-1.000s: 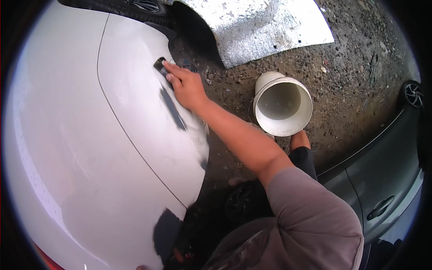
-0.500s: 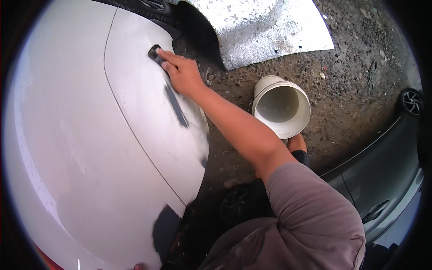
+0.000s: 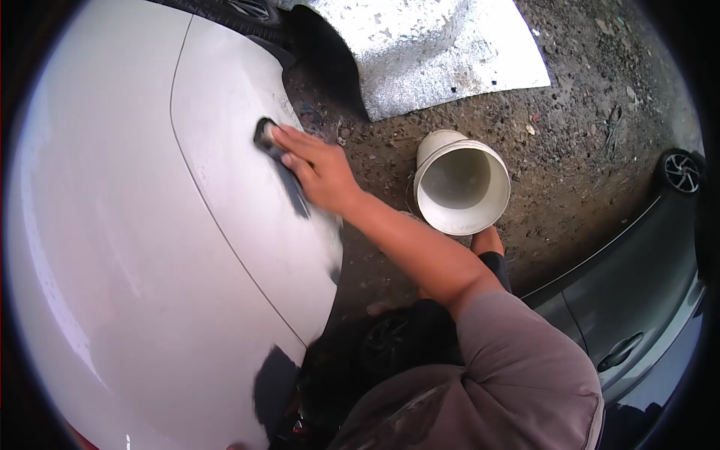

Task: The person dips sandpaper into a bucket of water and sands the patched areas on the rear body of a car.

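My right hand (image 3: 321, 171) is closed around a small dark sanding block (image 3: 264, 136), pressed flat on the white car panel (image 3: 225, 150). My thumb and fingers grip its near side. Just below the block, a dark grey strip (image 3: 295, 192) runs along the panel, partly covered by my hand. A larger dark grey patch (image 3: 274, 382) marks the panel's lower corner, and a small one (image 3: 335, 275) lies near its edge. Of my left hand, only a sliver of a fingertip (image 3: 237, 447) shows at the bottom edge; its grip is hidden.
A white bucket (image 3: 498, 184) with cloudy liquid stands on the wet, stony ground (image 3: 570, 142). Behind it lies a silver foil sheet (image 3: 450, 67). A dark car (image 3: 600, 277) is parked at the right. The white car's tyre (image 3: 225, 16) is at the top.
My right hand has slid the sanding block down the panel towards me, to the upper end of the grey strip. The whole view has shifted slightly.
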Demonstrator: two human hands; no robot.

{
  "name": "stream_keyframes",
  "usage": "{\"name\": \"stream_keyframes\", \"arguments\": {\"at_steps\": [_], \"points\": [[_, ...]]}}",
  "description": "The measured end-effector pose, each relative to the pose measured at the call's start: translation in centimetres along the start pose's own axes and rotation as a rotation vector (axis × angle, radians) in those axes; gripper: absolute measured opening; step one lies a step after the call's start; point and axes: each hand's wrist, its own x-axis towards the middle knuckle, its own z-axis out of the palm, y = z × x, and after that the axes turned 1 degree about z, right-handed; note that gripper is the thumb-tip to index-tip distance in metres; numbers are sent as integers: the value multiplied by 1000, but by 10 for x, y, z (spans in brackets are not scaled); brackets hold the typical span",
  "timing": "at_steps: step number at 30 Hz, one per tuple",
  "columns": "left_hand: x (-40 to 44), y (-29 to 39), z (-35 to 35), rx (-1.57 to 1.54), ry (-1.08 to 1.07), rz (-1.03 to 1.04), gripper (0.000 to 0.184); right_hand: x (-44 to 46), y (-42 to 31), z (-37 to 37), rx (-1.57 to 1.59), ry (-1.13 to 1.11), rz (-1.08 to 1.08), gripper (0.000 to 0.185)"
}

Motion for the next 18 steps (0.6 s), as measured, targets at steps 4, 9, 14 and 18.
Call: {"name": "stream_keyframes", "arguments": {"at_steps": [4,9,14,18], "points": [[-1,-2,4,-5,52,4,52,-13,-9,-2,-75,-35,-80,44],[1,2,-6,8,-18,-52,54,83,26,29,145,72,-14,46],[-8,-8,2,23,-25,-26,57,-45,-17,-7,-2,-10,-53,45],[-8,-10,1,48,-80,11,58,2,13,8,24,52,-31,43]]}}
